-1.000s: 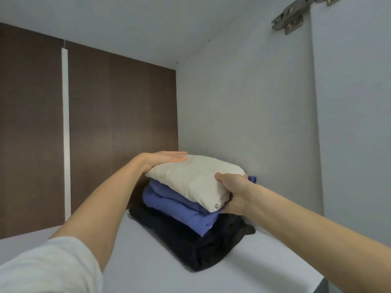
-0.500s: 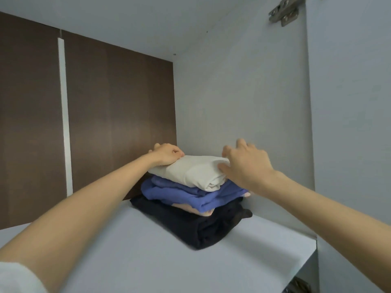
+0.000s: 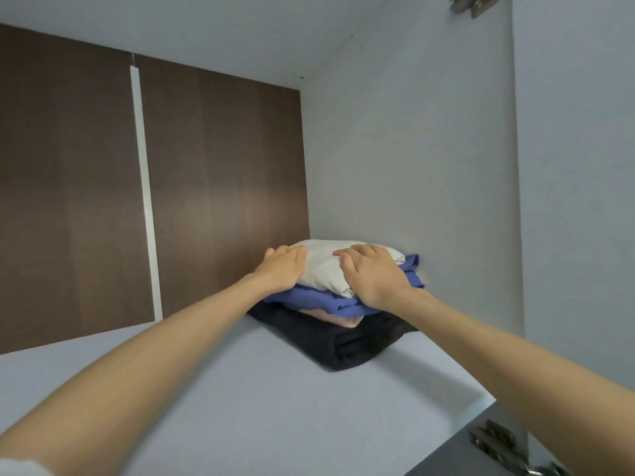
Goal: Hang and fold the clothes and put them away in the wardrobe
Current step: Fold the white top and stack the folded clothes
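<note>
A stack of folded clothes sits on the white wardrobe shelf (image 3: 240, 407), against the right wall. On top lies a cream folded garment (image 3: 323, 266). Under it is a blue garment (image 3: 316, 300), then a thin pink piece (image 3: 338, 319), and a black garment (image 3: 323, 341) at the bottom. My left hand (image 3: 283, 267) lies flat on the cream garment's left side, fingers together. My right hand (image 3: 372, 274) presses palm-down on its right side, fingers spread. Neither hand grips the cloth.
The wardrobe's back panel (image 3: 220, 187) is dark brown with a white vertical strip (image 3: 142, 187). The grey side wall (image 3: 412, 159) stands just right of the stack. Metal door hinges show at the top right (image 3: 472, 3) and bottom right (image 3: 498, 444).
The cream garment, held by its front edge a second ago, now rests on the stack. Both hands have moved on top of it and lie flat.
</note>
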A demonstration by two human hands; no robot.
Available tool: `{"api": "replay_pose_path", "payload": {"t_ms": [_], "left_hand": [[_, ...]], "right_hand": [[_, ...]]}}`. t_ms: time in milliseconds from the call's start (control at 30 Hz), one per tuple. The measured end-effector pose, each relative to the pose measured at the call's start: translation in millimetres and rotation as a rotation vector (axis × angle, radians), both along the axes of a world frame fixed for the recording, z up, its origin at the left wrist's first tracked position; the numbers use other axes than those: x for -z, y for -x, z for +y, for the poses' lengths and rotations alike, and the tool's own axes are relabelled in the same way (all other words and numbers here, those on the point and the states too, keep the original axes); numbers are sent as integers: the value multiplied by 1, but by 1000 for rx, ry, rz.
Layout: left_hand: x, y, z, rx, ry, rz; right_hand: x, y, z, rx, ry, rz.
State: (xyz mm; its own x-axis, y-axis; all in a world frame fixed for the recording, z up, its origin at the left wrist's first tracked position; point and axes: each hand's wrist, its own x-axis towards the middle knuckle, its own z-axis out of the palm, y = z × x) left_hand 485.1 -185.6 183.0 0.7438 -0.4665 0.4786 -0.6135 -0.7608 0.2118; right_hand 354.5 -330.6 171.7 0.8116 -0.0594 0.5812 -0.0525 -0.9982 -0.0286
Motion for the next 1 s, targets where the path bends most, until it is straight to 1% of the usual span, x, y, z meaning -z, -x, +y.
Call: {"api": "replay_pose_path", "payload": {"t_ms": [133, 233, 333, 467, 600, 733, 867, 1000], "left_hand": [[-14, 25, 5, -16, -14, 63], [-23, 49, 12, -42, -32, 82], [-29, 82, 21, -47, 4, 80], [-32, 141, 31, -28, 5, -53], [-29, 210, 39, -48, 179, -65], [-15, 280, 50, -94, 337, -73], [6, 350, 59, -116, 477, -47], [26, 411, 66, -187, 543, -53]], "right_hand": [[-11, 13, -2, -49, -47, 82], [-26, 28, -7, -55, -196, 102], [-36, 47, -10, -135, -329, -1], [-35, 81, -5, -326, -598, -205], [-24, 125, 3, -486, -704, -298], [-5, 173, 8, -645, -808, -330], [17, 222, 17, -745, -848, -260], [30, 268, 25, -788, -805, -125]]}}
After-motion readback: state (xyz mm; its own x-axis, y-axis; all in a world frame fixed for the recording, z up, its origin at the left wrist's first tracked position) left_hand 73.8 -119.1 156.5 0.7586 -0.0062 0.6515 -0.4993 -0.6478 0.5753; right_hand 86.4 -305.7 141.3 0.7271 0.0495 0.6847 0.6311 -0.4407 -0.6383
